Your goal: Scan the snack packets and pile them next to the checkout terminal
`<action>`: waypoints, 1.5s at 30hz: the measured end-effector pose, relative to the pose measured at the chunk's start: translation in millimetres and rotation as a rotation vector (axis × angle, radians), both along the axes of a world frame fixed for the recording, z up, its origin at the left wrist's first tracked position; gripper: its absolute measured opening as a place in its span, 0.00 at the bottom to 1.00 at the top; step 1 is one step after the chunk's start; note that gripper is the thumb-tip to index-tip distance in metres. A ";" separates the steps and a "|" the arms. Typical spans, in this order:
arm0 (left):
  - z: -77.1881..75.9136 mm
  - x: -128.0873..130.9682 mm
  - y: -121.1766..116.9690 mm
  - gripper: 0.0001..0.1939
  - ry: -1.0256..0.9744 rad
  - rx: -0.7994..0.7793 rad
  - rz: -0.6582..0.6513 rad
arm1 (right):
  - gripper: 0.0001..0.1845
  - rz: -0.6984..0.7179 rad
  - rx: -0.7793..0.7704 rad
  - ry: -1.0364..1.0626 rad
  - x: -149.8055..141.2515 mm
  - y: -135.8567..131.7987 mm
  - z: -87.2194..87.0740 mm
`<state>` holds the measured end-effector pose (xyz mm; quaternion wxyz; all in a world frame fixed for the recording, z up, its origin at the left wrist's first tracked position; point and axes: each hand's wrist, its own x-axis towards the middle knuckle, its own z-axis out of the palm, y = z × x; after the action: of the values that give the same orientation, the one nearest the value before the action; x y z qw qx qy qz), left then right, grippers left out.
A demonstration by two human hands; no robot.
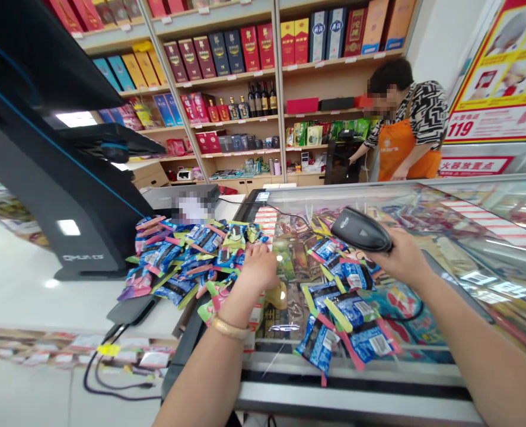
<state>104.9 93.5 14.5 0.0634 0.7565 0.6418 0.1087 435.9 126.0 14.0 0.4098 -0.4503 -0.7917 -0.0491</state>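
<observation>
My right hand (pixel 400 255) is wrapped round the handle of a black barcode scanner (pixel 363 229), its head pointing left above the glass counter. Beneath the scanner, a loose group of blue snack packets (pixel 349 305) with green and pink edges lies on the glass, several with barcodes facing up. My left hand (pixel 261 267), with a gold bangle (pixel 230 328) on the wrist, reaches to the right edge of a larger pile of similar packets (pixel 182 252). Its fingers extend forward over the packets, and the fingertips are partly hard to make out.
A black checkout terminal (pixel 80 196) stands at the left, with a small black box (pixel 131 309) and cables beside it. A glass display counter (pixel 284 344) spans the front. Behind it, a person in an orange apron (pixel 394 148) stands near shelves of boxed bottles (pixel 227 50).
</observation>
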 end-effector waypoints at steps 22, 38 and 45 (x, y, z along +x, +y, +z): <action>-0.6 63.1 -22.0 0.27 -0.216 -0.137 -0.436 | 0.12 -0.028 0.022 0.008 -0.4 2.4 3.2; -7.1 36.3 12.8 0.29 -0.753 0.525 0.029 | 0.15 0.167 0.029 -0.059 -20.6 -12.1 1.5; -9.9 41.3 12.5 0.32 -0.837 0.577 0.067 | 0.09 0.184 -0.007 -0.093 -32.3 -19.6 1.1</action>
<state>146.1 105.9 4.6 0.1003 0.6138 0.5291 0.5773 403.6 106.5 15.1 0.3738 -0.3743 -0.8481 -0.0292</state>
